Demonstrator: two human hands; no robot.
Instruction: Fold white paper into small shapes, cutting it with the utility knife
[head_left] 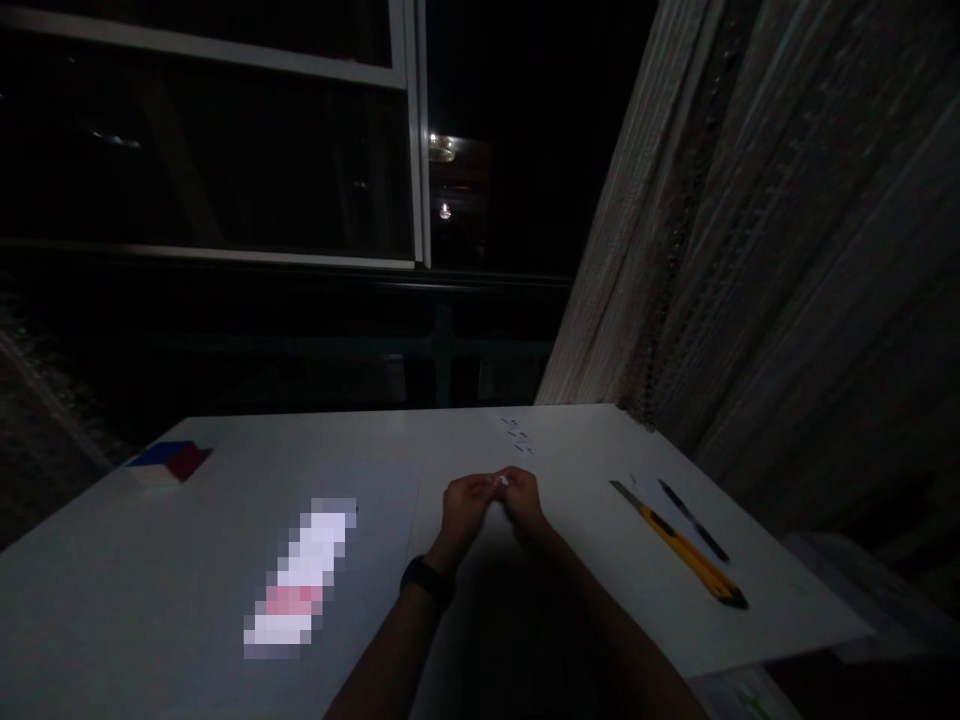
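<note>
Over the middle of the white table, my left hand (466, 503) and my right hand (523, 500) meet at the fingertips. Both are closed in a pinch. Between them shows a tiny white piece of paper (502, 481), most of it covered by the fingers. A dark band circles my left wrist. Just beyond my hands, several small white paper pieces (517, 436) with dark marks lie on the tabletop.
Right of my arms lie a yellow utility knife (686, 555), its blade showing, and a dark pen (694, 520) on white paper. Left are a large paper sheet (390, 510), a bright pixelated oblong (307, 575) and a Rubik's cube (169, 463). Curtains (720, 250) hang at right.
</note>
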